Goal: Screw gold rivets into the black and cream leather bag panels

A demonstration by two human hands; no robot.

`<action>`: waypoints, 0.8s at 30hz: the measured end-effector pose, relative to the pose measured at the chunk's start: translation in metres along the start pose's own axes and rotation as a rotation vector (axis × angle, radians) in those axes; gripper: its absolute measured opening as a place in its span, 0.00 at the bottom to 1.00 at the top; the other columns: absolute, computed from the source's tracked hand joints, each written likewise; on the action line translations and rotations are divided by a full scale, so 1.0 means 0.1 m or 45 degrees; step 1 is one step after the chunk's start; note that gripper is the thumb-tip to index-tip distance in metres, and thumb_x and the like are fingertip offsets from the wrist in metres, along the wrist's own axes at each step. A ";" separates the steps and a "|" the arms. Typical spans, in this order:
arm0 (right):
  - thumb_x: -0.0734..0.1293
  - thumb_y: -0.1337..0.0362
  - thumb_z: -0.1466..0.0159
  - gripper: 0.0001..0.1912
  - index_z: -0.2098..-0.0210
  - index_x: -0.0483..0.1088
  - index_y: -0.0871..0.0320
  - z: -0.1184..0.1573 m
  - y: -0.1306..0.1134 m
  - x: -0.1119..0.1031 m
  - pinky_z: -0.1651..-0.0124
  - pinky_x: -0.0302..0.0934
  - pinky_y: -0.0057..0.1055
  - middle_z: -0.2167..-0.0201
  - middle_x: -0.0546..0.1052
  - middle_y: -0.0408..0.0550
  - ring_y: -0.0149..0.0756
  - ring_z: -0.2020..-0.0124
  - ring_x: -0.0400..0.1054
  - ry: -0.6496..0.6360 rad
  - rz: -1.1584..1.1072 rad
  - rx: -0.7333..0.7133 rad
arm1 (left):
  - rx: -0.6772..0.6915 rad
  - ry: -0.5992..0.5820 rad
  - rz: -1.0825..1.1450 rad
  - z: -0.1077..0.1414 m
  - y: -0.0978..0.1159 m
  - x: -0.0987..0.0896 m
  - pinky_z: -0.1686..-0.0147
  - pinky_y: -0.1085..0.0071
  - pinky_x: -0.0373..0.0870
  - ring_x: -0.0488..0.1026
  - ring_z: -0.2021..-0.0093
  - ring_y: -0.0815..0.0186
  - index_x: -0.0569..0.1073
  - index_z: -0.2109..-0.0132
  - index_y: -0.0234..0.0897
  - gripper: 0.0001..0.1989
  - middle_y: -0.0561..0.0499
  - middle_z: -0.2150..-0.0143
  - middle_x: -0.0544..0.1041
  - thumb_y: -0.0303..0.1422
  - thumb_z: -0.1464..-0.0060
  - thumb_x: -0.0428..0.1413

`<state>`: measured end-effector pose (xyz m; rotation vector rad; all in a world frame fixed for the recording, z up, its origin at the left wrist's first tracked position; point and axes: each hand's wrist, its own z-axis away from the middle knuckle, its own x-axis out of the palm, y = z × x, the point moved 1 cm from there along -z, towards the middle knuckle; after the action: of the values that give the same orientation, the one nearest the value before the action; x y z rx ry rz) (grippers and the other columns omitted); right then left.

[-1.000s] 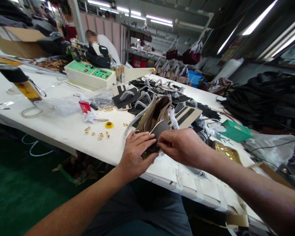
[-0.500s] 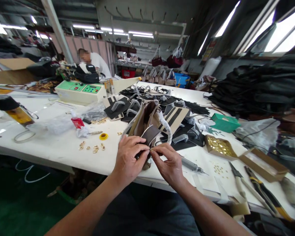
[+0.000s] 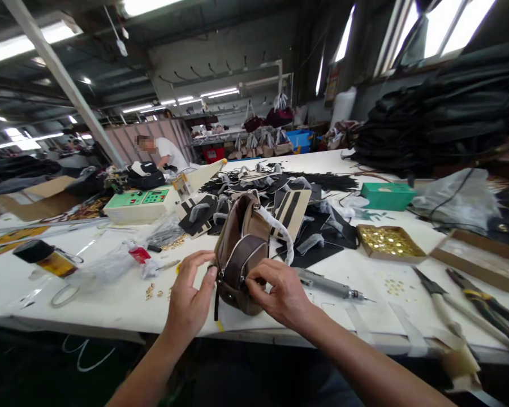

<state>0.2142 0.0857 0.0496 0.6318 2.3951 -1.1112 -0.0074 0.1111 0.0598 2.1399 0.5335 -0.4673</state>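
Note:
A brown handbag (image 3: 251,247) stands end-on at the table's front, its top open. An unzipped end flap with silver zipper teeth (image 3: 231,254) folds outward toward me. My right hand (image 3: 280,291) pinches the zipper's right side low on this end; its fingertips hide the exact spot. At the bag's left side, my left hand (image 3: 190,294) is open, thumb and forefinger apart beside the edge; whether it touches the bag I cannot tell. A dark strap end (image 3: 216,302) hangs near the left thumb. The white-wrapped handle (image 3: 282,229) arches down on the right.
An electric screwdriver (image 3: 331,284) lies right of my right hand, with pliers (image 3: 487,302) farther right. A box of gold fittings (image 3: 390,243) stands behind them. Black striped bag parts (image 3: 290,212) pile behind the bag. A bottle (image 3: 46,257) lies at left. A person (image 3: 169,152) is beyond the machine.
My hands, earlier close together at the zipper, have parted. The left has let go and moved left; the right stays at the zipper. The flap has folded down and the bag shows more fully.

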 end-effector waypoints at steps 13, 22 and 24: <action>0.65 0.67 0.31 0.10 0.69 0.73 0.55 0.03 0.08 0.07 0.61 0.60 0.33 0.70 0.77 0.47 0.36 0.67 0.70 0.025 -0.068 -0.002 | -0.739 -0.177 0.472 0.70 -0.32 0.09 0.46 0.59 0.76 0.82 0.50 0.57 0.70 0.43 0.38 0.22 0.44 0.53 0.83 0.46 0.37 0.61; 0.66 0.67 0.31 0.10 0.69 0.73 0.55 0.04 0.07 0.10 0.63 0.60 0.32 0.72 0.75 0.45 0.35 0.69 0.68 0.059 -0.070 0.049 | -0.821 -0.232 0.807 0.63 0.27 -0.16 0.65 0.71 0.72 0.76 0.67 0.66 0.77 0.50 0.41 0.19 0.49 0.62 0.83 0.45 0.44 0.68; 0.66 0.67 0.32 0.10 0.70 0.73 0.55 0.03 0.06 0.10 0.65 0.59 0.32 0.74 0.74 0.45 0.35 0.70 0.67 0.079 -0.063 0.042 | -0.904 -0.405 0.876 0.65 0.43 -0.24 0.71 0.72 0.69 0.72 0.73 0.69 0.81 0.54 0.40 0.20 0.47 0.65 0.83 0.49 0.46 0.68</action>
<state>0.2098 0.0892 0.0388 0.6303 2.4621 -1.1699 -0.0139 0.0305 0.0634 1.3956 -0.2137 -0.1728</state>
